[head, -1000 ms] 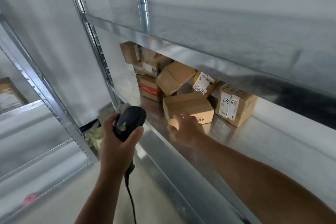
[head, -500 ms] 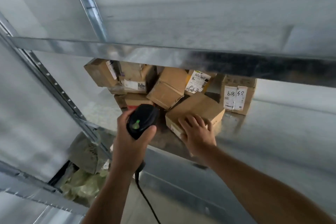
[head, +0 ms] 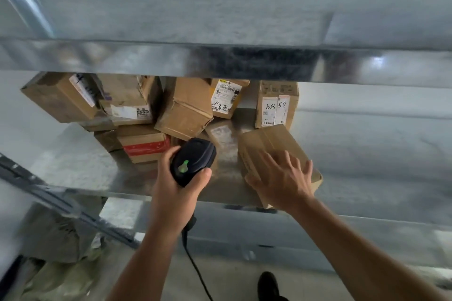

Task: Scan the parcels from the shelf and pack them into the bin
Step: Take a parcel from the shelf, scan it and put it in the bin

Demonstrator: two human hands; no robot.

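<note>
Your left hand (head: pixel 176 193) is wrapped around the black scanner (head: pixel 193 161), thumb along its right side, with a green light glowing on its back and its head aimed in over the shelf (head: pixel 97 171). A dark cable (head: pixel 195 269) hangs from the handle below your wrist. Your right hand (head: pixel 281 181) lies on the nearest parcel (head: pixel 269 144), fingers spread and nearly straight across its top, thumb against its near left face; it rests on the box rather than curling round it. That parcel is a plain brown carton, turned at an angle at the front edge of the shelf, with its near corner jutting a little past the lip. Behind it the other cartons are heaped towards the back: a box with handwritten numbers on its label (head: pixel 276 105) just beyond your fingers, a box with a barcode label (head: pixel 226 99) to its left, a tilted plain box (head: pixel 186 110) leaning above the scanner, a box with red tape (head: pixel 144 146) just left of the scanner, and two more labelled boxes (head: pixel 61 98) stacked further left. The front edge of the upper shelf (head: pixel 220 61) cuts off their tops. Below, a dark shoe (head: pixel 267 284) shows on the floor between your forearms, and a grey bag (head: pixel 56 234) lies at lower left.
</note>
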